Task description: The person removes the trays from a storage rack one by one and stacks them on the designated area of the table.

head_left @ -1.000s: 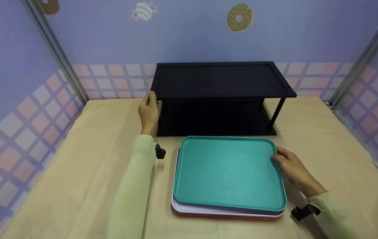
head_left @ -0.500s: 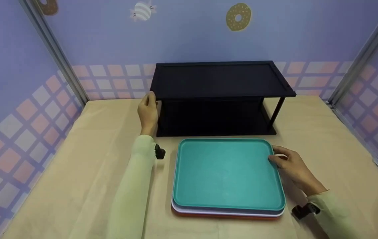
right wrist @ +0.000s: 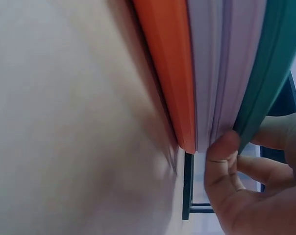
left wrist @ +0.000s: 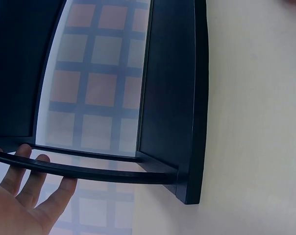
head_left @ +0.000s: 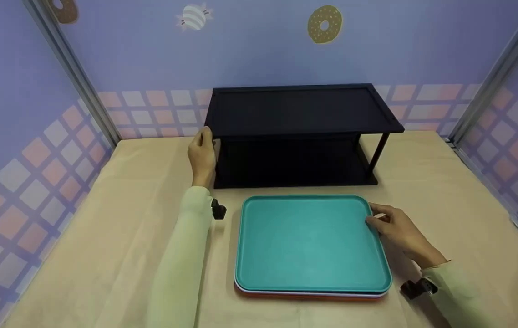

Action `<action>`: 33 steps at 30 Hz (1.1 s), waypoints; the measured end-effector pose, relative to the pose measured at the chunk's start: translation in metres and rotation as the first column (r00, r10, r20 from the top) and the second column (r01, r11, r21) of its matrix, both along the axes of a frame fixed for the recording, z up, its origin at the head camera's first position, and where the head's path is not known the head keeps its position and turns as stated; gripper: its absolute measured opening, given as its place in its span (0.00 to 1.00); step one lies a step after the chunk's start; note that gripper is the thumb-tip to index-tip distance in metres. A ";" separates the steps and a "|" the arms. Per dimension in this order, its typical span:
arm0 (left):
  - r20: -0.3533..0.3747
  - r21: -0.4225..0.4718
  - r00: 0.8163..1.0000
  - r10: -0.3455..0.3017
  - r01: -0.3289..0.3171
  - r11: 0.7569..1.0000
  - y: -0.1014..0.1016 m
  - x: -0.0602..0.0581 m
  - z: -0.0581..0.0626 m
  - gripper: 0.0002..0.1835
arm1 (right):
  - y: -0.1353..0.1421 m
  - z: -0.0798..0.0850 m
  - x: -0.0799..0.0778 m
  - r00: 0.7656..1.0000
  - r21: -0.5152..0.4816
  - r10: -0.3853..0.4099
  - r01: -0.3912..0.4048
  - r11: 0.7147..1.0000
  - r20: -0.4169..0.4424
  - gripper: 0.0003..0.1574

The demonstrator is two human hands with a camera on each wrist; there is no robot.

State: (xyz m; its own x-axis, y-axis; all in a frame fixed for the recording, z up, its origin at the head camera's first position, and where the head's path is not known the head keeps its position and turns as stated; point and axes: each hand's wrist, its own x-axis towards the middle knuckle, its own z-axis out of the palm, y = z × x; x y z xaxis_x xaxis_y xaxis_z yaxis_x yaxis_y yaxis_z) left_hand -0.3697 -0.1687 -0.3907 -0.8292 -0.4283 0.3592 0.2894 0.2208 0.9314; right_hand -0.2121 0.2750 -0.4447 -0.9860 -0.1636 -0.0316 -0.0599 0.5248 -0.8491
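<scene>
A teal tray [head_left: 309, 246] tops a stack in front of a black two-tier shelf [head_left: 300, 111]. Beneath it show the rims of lavender trays [right wrist: 231, 73] and an orange tray [right wrist: 170, 63] at the bottom. My right hand [head_left: 398, 232] pinches the teal tray's right edge near its far corner. In the right wrist view one fingertip lies against the lavender rims just under the teal one. My left hand [head_left: 202, 155] holds the shelf at its front left corner. The left wrist view shows its fingers [left wrist: 60, 196] around the shelf's thin post [left wrist: 99, 174].
The shelf's lower board [head_left: 291, 166] lies just beyond the stack's far edge. A pale cloth [head_left: 145, 218] covers the table. Patterned walls [head_left: 259, 41] enclose the back and both sides, with metal posts [head_left: 74, 68] at the corners.
The teal tray has slid slightly toward me and lined up over the lavender trays, with my right hand following at its edge. My left hand has kept its place on the shelf.
</scene>
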 end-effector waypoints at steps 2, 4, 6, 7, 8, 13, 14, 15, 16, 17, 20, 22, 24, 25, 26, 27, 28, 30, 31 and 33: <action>-0.003 0.002 1.000 -0.005 0.005 1.000 0.000 0.000 0.000 0.21 | 0.001 0.000 0.000 1.000 0.004 0.015 -0.015 1.000 0.001 0.34; -0.006 0.008 1.000 -0.009 0.009 1.000 0.000 -0.001 0.000 0.20 | 0.001 -0.001 0.000 0.999 -0.005 0.033 -0.033 0.999 0.004 0.34; -0.008 0.007 1.000 -0.014 0.014 1.000 0.000 -0.002 0.000 0.21 | 0.001 -0.001 0.000 0.999 -0.015 0.047 -0.047 0.999 0.008 0.35; -0.008 0.006 1.000 -0.013 0.013 1.000 0.000 -0.002 0.000 0.21 | 0.001 -0.001 0.000 0.999 -0.019 0.053 -0.053 0.998 0.011 0.35; -0.008 0.008 1.000 -0.011 0.011 1.000 0.000 -0.002 0.000 0.20 | 0.001 -0.001 0.000 0.998 -0.022 0.058 -0.058 0.998 0.013 0.35; -0.013 0.009 1.000 -0.010 0.010 1.000 -0.003 -0.001 -0.001 0.20 | -0.002 -0.001 -0.002 0.998 -0.026 0.063 -0.062 0.998 0.029 0.36; -0.013 0.013 1.000 -0.013 0.014 1.000 -0.003 0.000 -0.001 0.21 | -0.002 -0.001 -0.002 0.998 -0.023 0.061 -0.061 0.998 0.035 0.36; -0.011 0.014 1.000 -0.017 0.017 1.000 -0.004 0.001 -0.002 0.22 | -0.003 -0.001 -0.002 0.997 -0.021 0.060 -0.059 0.998 0.042 0.36; -0.009 0.018 1.000 -0.020 0.020 1.000 -0.004 0.002 -0.002 0.22 | -0.003 -0.001 -0.002 0.997 -0.016 0.058 -0.057 0.998 0.049 0.37; -0.004 0.017 1.000 -0.023 0.023 1.000 -0.005 0.003 -0.003 0.23 | -0.004 -0.001 -0.002 0.997 -0.011 0.056 -0.055 0.998 0.057 0.37; 0.011 0.012 1.000 -0.022 0.022 1.000 -0.007 0.004 -0.003 0.24 | -0.007 -0.001 -0.003 0.996 -0.002 0.052 -0.052 0.999 0.069 0.37; 0.009 0.004 1.000 -0.017 0.017 1.000 -0.009 0.005 -0.001 0.24 | -0.008 0.001 -0.003 0.996 0.003 0.050 -0.050 0.999 0.069 0.38; 0.002 -0.006 1.000 -0.014 0.014 1.000 -0.010 0.005 0.000 0.24 | -0.008 0.004 -0.004 0.997 0.021 0.044 -0.045 0.999 0.056 0.39; -0.003 -0.011 1.000 -0.013 0.013 1.000 -0.010 0.005 0.001 0.25 | -0.008 0.006 -0.004 0.998 0.034 0.040 -0.041 0.999 0.045 0.39; -0.011 -0.015 1.000 -0.014 0.014 1.000 -0.011 0.006 0.002 0.25 | -0.009 0.008 -0.004 0.999 0.052 0.034 -0.036 0.998 0.028 0.39; -0.015 -0.021 1.000 -0.009 0.009 1.000 -0.012 0.007 0.002 0.26 | -0.009 0.010 -0.004 1.000 0.071 0.028 -0.029 0.997 0.008 0.39; -0.020 -0.030 1.000 -0.008 0.007 1.000 -0.013 0.008 0.003 0.26 | -0.009 0.013 -0.004 1.000 0.088 0.024 -0.022 0.996 -0.017 0.39; -0.031 -0.052 0.999 -0.011 0.009 0.999 -0.015 0.013 0.004 0.26 | -0.009 0.019 -0.002 0.997 0.113 0.015 -0.007 0.994 -0.070 0.39; -0.035 -0.075 0.999 -0.005 0.002 0.997 -0.016 0.015 0.004 0.25 | -0.010 0.022 -0.002 0.995 0.121 0.012 0.000 0.993 -0.097 0.39; -0.034 -0.132 0.999 -0.001 -0.004 0.991 -0.018 0.022 0.006 0.27 | -0.010 0.030 0.000 0.988 0.135 0.013 0.008 0.991 -0.155 0.39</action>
